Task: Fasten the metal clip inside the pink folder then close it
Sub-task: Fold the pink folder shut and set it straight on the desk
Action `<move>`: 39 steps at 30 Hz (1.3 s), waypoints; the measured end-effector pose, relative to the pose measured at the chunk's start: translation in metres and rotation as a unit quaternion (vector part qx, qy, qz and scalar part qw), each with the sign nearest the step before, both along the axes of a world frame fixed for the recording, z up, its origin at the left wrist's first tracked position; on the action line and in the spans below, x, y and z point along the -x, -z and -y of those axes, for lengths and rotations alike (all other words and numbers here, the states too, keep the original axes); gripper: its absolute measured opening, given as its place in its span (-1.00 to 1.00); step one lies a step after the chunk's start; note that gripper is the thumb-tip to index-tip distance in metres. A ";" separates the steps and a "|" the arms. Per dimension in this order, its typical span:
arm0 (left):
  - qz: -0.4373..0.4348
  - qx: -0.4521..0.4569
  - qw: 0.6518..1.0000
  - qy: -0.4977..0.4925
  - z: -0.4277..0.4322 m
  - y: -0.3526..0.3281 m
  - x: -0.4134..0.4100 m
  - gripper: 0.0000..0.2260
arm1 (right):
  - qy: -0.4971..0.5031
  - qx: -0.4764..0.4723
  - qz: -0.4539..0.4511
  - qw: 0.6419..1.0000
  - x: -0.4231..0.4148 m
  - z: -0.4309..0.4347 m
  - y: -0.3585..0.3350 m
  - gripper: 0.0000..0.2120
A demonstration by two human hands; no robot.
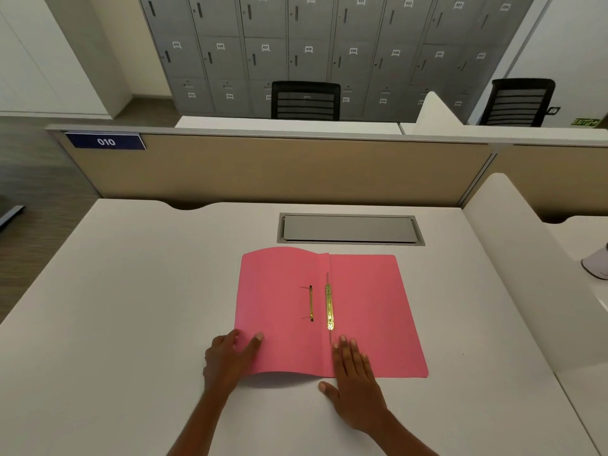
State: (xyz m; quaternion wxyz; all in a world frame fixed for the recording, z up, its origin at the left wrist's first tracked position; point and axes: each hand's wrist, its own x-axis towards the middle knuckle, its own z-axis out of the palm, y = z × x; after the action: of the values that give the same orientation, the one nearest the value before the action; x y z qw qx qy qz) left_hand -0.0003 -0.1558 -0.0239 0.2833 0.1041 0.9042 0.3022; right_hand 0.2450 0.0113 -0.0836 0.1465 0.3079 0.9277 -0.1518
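Observation:
The pink folder [368,311] lies open on the white desk [131,324], its left flap slightly bowed up. Near the spine a gold metal clip bar [329,306] lies flat along the fold. To its left a second gold piece [311,303] with two thin prongs sticks out of the left flap. My left hand [230,357] holds the left flap's near corner, thumb on top and fingers at its edge. My right hand [353,380] rests flat, fingers spread, on the folder's near edge by the spine.
A grey cable hatch [350,229] is set in the desk behind the folder. A beige partition [279,169] closes the far side, and a white divider [513,258] runs along the right. A white object [597,264] sits at the far right edge.

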 end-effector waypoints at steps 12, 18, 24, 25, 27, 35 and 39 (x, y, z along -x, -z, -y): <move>-0.095 0.062 0.975 0.192 0.032 0.031 -0.014 0.02 | -0.008 0.011 0.015 1.000 0.001 0.000 -0.002 0.03; -0.126 -0.028 0.989 0.074 0.040 0.027 -0.030 -0.24 | -0.006 -0.001 0.023 1.000 0.001 -0.002 0.000 -0.05; -0.039 -0.176 0.974 -0.137 0.038 0.015 -0.052 0.14 | -0.008 -0.001 0.015 1.000 0.000 -0.002 0.000 -0.06; -0.014 -0.207 0.966 -0.155 0.036 0.014 -0.056 0.14 | -0.009 -0.001 0.012 1.000 -0.001 -0.002 0.001 -0.07; 0.013 -0.236 0.957 -0.165 0.032 0.010 -0.064 0.06 | -0.009 0.002 0.006 1.000 -0.001 -0.001 0.001 -0.08; -0.064 -0.257 0.964 -0.014 -0.002 0.011 -0.093 -0.66 | -0.007 -0.007 0.008 1.000 -0.003 -0.002 0.005 -0.12; -0.124 -0.258 0.953 0.100 -0.022 0.014 -0.110 -0.48 | -0.007 -0.008 0.004 1.000 -0.003 -0.002 0.008 -0.10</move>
State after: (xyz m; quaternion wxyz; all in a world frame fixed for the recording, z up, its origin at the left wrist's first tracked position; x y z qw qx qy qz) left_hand 0.1094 -0.1342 -0.0380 0.1612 0.3004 0.8084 0.4798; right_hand 0.2479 0.0136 -0.0913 0.1486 0.3027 0.9306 -0.1422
